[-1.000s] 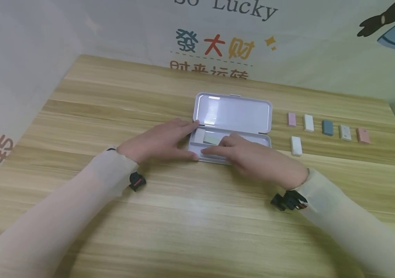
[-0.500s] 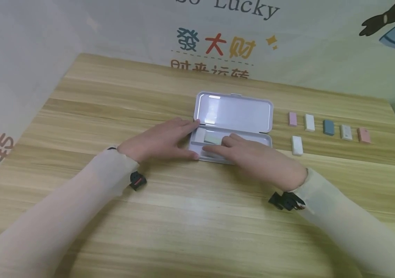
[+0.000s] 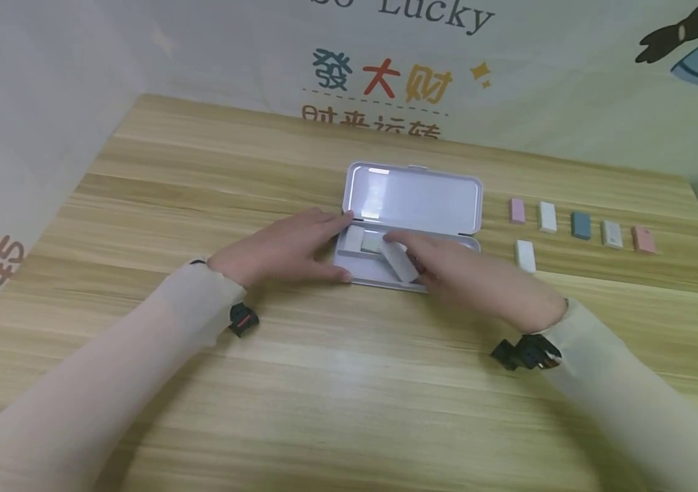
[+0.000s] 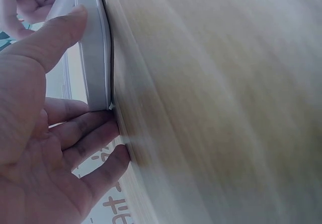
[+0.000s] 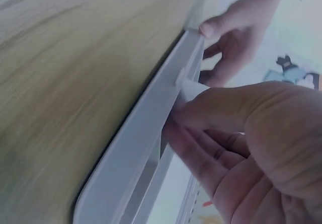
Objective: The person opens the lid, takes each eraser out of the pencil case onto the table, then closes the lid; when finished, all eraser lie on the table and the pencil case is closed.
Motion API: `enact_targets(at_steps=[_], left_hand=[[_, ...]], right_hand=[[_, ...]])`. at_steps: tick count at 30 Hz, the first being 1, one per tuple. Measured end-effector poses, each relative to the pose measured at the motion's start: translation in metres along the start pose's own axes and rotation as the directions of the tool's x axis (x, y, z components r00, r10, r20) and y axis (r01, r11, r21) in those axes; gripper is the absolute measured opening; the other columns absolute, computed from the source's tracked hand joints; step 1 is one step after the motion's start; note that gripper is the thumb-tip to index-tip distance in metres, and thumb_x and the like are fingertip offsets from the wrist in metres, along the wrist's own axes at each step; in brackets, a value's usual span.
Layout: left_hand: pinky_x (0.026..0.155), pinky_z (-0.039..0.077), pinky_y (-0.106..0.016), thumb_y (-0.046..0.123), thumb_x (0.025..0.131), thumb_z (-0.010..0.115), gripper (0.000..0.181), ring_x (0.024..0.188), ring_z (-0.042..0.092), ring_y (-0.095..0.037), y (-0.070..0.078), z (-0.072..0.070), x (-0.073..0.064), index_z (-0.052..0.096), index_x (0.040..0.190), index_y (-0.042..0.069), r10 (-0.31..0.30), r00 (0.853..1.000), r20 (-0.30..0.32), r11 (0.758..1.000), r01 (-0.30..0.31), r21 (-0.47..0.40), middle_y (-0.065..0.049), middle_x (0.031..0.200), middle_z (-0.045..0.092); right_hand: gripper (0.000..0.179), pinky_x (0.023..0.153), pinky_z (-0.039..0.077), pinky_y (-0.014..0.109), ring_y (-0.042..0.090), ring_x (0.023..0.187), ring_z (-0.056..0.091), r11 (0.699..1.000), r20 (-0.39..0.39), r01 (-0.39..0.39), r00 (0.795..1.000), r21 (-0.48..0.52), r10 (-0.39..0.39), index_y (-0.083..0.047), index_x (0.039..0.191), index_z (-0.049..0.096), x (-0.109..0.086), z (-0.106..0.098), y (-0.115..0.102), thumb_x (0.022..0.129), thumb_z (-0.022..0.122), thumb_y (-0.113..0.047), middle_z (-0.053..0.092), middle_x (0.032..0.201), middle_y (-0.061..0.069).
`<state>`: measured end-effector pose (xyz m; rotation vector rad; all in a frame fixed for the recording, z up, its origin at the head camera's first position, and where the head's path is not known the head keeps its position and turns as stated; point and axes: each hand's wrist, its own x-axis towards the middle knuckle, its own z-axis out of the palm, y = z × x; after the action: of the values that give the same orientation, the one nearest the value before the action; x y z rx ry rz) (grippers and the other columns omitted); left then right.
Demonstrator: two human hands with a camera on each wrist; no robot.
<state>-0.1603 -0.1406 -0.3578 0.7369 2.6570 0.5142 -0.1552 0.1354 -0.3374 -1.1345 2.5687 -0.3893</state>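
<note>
A pale lilac pencil case point(image 3: 413, 198) lies with its lid up in the head view. My left hand point(image 3: 272, 249) holds its left end, thumb at the front corner and fingers near the hinge; the left wrist view shows the thumb point(image 4: 65, 30) on the rim. My right hand point(image 3: 472, 277) is over the case's right half and pinches a white eraser point(image 3: 399, 263). That eraser slants across the front compartment; the right wrist view shows its end point(image 5: 190, 89) beside my thumb. Another white eraser point(image 3: 354, 239) and a pale green one point(image 3: 371, 241) lie in the back compartment.
Right of the case lies a row of erasers: a small pink one point(image 3: 518, 210), a white one point(image 3: 547, 216), a blue one point(image 3: 580, 225), a printed white one point(image 3: 611, 234) and a pink one point(image 3: 643, 239). Nearer lies one more white eraser point(image 3: 525, 256). A printed cloth point(image 3: 232, 61) hangs behind the table.
My right hand has drawn back to the right from the front compartment. The white eraser, mostly hidden under it before, now stands out slanted in its fingers. My left hand stays put.
</note>
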Motion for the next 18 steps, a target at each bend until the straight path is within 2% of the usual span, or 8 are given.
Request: enact_targets(at_steps=[5, 7, 12, 18], left_hand=[[0.131, 0.033, -0.049, 0.055, 0.093, 0.074, 0.101, 0.157, 0.036, -0.033, -0.001, 0.000, 0.000, 0.024, 0.167, 0.007, 0.009, 1.000, -0.001, 1.000, -0.009, 0.001, -0.013, 0.170, 0.037], [0.131, 0.032, -0.049, 0.055, 0.093, 0.074, 0.101, 0.157, 0.036, -0.033, -0.001, 0.000, 0.000, 0.024, 0.167, 0.007, 0.010, 1.000, 0.000, 1.000, -0.010, 0.002, -0.013, 0.170, 0.037], [0.132, 0.032, -0.048, 0.054, 0.093, 0.075, 0.101, 0.157, 0.036, -0.033, 0.001, -0.001, 0.000, 0.024, 0.167, 0.007, 0.003, 1.000, 0.001, 1.000, -0.003, 0.000, -0.013, 0.170, 0.037], [0.131, 0.032, -0.048, 0.054, 0.093, 0.075, 0.101, 0.157, 0.037, -0.034, 0.001, -0.001, 0.000, 0.025, 0.166, 0.006, -0.001, 1.000, 0.002, 1.000, 0.001, 0.000, -0.014, 0.170, 0.037]], right_hand=[[0.065, 0.097, 0.063, 0.046, 0.030, 0.112, 0.070, 0.985, -0.025, 0.000, 1.000, 0.172, 0.005, -0.007, 0.154, 0.038, -0.009, -0.009, 0.012, 0.097, 0.065, 0.006, 0.071, 0.121, 0.017], [0.066, 0.097, 0.063, 0.047, 0.030, 0.112, 0.070, 0.977, -0.027, -0.018, 0.999, 0.211, 0.025, -0.007, 0.155, 0.036, -0.015, -0.013, 0.016, 0.097, 0.066, 0.005, 0.071, 0.120, 0.017], [0.068, 0.097, 0.064, 0.048, 0.032, 0.113, 0.071, 0.969, -0.077, -0.055, 0.994, 0.242, 0.075, -0.004, 0.155, 0.036, -0.032, -0.017, 0.027, 0.095, 0.067, 0.007, 0.071, 0.121, 0.021], [0.069, 0.090, 0.065, 0.046, 0.033, 0.104, 0.072, 0.967, -0.174, -0.021, 0.982, 0.253, 0.067, 0.007, 0.153, 0.036, -0.056, -0.014, 0.049, 0.092, 0.068, 0.013, 0.070, 0.115, 0.024]])
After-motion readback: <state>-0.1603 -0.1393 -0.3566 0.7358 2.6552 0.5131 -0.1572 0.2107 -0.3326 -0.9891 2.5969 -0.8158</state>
